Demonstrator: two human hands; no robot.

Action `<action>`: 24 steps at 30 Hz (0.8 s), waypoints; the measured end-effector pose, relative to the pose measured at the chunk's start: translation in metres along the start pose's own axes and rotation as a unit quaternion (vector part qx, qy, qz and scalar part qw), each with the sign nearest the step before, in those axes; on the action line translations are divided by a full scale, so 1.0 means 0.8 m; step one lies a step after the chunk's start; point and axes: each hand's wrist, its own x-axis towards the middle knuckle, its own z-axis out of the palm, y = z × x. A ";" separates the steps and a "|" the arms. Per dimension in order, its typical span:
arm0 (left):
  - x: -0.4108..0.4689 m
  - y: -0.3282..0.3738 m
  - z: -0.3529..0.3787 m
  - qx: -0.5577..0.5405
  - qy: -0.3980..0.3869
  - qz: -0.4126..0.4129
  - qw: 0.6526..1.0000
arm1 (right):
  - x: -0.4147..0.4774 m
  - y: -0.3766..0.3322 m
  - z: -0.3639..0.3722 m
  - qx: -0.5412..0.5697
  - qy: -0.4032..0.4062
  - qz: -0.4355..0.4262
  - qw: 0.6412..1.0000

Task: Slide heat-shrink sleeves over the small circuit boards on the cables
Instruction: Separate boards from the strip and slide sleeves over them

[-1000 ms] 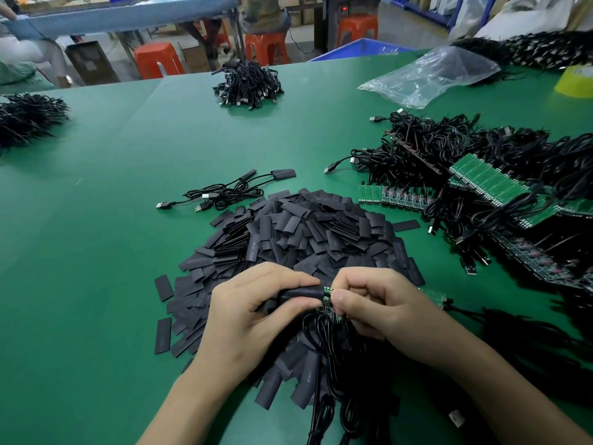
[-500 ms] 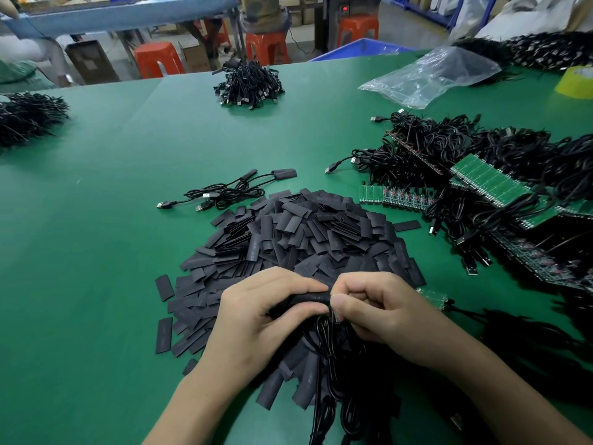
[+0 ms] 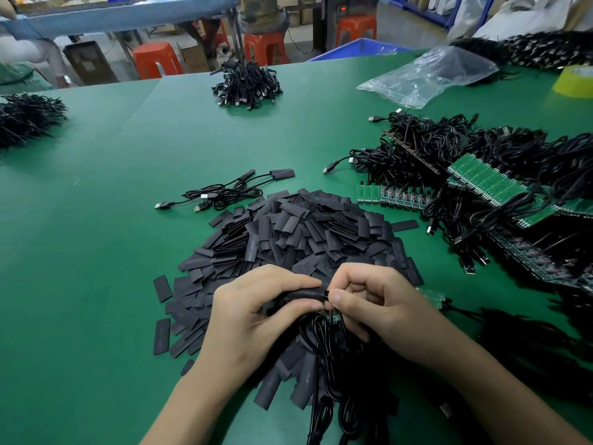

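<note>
Left hand (image 3: 253, 319) pinching a black sleeve (image 3: 305, 294) between thumb and forefinger; right hand (image 3: 378, 311) pinched shut on its end, fingertips nearly touching. Small green board (image 3: 332, 315) just beneath, cables (image 3: 327, 374) dangling below. Sleeve pile (image 3: 298, 232) beyond the knuckles; tangled cables and board strips (image 3: 487, 181) right. Open green table (image 3: 80, 252) left.

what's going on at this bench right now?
A person is sleeving cable boards by hand. The left hand pinches a black heat-shrink sleeve, and the right hand holds the cable end against its mouth. A small green circuit board shows just below the fingers. They work over a big pile of loose sleeves on the green table. Two sleeved cables lie beyond the pile; unsleeved boards and cables are heaped to the right.
</note>
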 end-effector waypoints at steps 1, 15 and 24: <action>0.000 0.001 0.000 -0.001 0.000 0.000 1.000 | 0.000 0.000 0.000 0.000 -0.001 0.001 1.000; -0.001 0.004 0.003 -0.008 -0.013 0.005 1.000 | 0.000 0.002 0.002 0.000 -0.009 0.011 1.000; -0.002 0.007 0.006 0.015 0.096 -0.055 0.994 | 0.001 0.001 0.004 0.041 0.024 0.007 0.999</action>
